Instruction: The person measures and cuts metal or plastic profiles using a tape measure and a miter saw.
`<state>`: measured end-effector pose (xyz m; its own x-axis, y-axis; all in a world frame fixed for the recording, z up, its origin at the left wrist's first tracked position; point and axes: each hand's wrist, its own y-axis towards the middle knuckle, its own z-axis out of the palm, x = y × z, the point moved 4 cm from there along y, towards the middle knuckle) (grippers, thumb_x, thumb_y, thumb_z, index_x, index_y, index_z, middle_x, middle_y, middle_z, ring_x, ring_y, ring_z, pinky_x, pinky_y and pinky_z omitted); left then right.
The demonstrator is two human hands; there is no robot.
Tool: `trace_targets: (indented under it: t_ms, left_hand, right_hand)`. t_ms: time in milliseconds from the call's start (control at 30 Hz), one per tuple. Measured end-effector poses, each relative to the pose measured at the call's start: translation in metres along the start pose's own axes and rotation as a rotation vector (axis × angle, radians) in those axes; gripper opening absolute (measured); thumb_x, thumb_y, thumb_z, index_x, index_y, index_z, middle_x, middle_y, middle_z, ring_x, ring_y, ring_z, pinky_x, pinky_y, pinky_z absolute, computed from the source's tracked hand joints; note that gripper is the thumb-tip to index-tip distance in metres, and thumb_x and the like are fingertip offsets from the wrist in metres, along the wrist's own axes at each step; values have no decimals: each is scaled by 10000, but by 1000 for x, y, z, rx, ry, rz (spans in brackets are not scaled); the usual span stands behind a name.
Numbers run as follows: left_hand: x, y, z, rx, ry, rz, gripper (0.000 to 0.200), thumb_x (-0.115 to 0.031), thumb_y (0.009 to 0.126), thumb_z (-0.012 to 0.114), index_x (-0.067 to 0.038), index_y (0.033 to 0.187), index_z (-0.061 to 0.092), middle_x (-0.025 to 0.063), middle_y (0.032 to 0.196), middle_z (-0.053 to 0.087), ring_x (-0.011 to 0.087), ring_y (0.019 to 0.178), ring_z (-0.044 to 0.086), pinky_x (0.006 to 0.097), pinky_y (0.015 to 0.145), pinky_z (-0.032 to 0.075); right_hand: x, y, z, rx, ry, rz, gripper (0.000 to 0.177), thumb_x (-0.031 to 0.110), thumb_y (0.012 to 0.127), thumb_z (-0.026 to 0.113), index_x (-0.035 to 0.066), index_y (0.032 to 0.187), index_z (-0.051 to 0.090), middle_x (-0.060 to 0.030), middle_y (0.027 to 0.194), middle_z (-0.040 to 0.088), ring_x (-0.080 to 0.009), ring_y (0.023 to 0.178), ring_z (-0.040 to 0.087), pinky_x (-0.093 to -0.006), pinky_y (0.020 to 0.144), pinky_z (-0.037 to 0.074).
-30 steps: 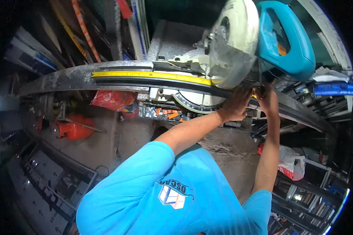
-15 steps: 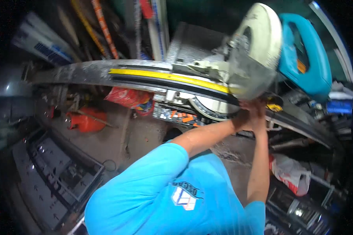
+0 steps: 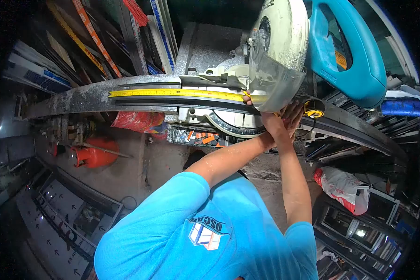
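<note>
A yellow tape measure blade [image 3: 172, 92] lies stretched along a dark metal profile [image 3: 149, 101] on the miter saw's bed. Its black and yellow case [image 3: 314, 110] rests at the right end. My forearms cross at the wrists. My left hand [image 3: 293, 115] presses its fingers round the tape beside the case, partly hidden by my other hand. My right hand [image 3: 274, 122] reaches under the saw's clear guard [image 3: 273, 86], closed on a thin yellow pencil [image 3: 246, 93] whose end touches near the blade. The guard blurs part of these fingers.
The saw's white blade cover [image 3: 287, 32] and teal handle [image 3: 375, 70] stand just above my hands. A long metal bench [image 3: 79, 99] runs across. Below are an orange gas cylinder [image 3: 98, 153], a red bag [image 3: 137, 122] and a white plastic bag [image 3: 343, 186]. Long profiles [image 3: 91, 32] lean behind.
The view has shifted and sharpened, so the saw and tape appear further left. A finger and the pencil now show at the guard's left edge. The tape stays stretched out.
</note>
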<state>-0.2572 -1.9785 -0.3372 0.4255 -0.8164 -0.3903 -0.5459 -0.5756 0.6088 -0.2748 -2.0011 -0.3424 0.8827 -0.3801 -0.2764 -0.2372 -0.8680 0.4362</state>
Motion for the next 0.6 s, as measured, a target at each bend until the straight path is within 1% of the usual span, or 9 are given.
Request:
trace_targets:
  t_ms: [33,67,100,333,367,433,467,533,600]
  left_hand:
    - [7,7,3,4,-2,-1,731,-309,834,634,18,1450,413,262,1485,400,418,1384,370,547,1160,232]
    - [5,8,4,9,-4,-2,735,-309,832,635,18,1451,410,261,1488,398,418,1386,367,548,1161,230]
    - [3,-4,-3,14,-7,-3,739,-309,831,637,19,1453,408,261,1490,396,417,1389,365,548,1163,227]
    - [8,9,0,48,-16,-4,768,-306,819,648,21,1464,390,257,1504,379,414,1404,346,551,1173,210]
    - [8,10,0,52,-17,-4,773,-306,817,649,22,1466,388,257,1506,377,413,1407,343,552,1175,208]
    - [9,12,0,61,-20,-5,781,-306,814,653,23,1469,383,256,1510,372,412,1411,338,553,1178,203]
    - [9,13,1,65,-20,-5,785,-305,812,654,23,1471,380,255,1513,370,412,1413,335,553,1179,201]
    - [7,12,0,73,-19,-6,794,-305,809,657,24,1474,375,255,1517,365,411,1418,329,554,1182,196]
    - [4,2,-8,81,-19,-8,802,-304,805,660,24,1478,370,254,1521,360,410,1422,324,555,1185,191]
  right_hand:
    - [3,5,-16,-8,183,81,708,548,936,584,8,1391,533,-229,1527,442,-361,1500,278,-484,1232,144]
    - [4,10,-26,-6,181,82,708,548,936,584,8,1391,533,-229,1527,442,-361,1500,278,-484,1232,144]
    - [6,16,-31,94,327,74,687,525,934,597,6,1380,538,-228,1500,466,-356,1472,315,-475,1215,178]
    - [30,42,-45,789,1349,10,543,364,920,687,-9,1297,572,-223,1306,635,-317,1275,574,-408,1092,415]
    - [31,41,-43,789,1349,12,543,364,920,687,-9,1297,572,-223,1306,635,-317,1275,574,-408,1092,415]
    - [33,37,-35,773,1087,-59,555,527,949,620,136,1344,615,-113,1348,630,-272,1281,548,-385,1074,418]
    - [33,35,-33,773,1087,-59,555,527,949,620,136,1344,615,-113,1348,630,-272,1281,548,-385,1074,418]
    - [37,32,-31,783,1271,-86,477,485,977,597,136,1302,621,-104,1297,650,-271,1219,587,-391,1020,455]
    - [39,30,-25,720,1210,-145,430,460,988,589,131,1261,633,-103,1252,664,-270,1176,607,-393,996,468]
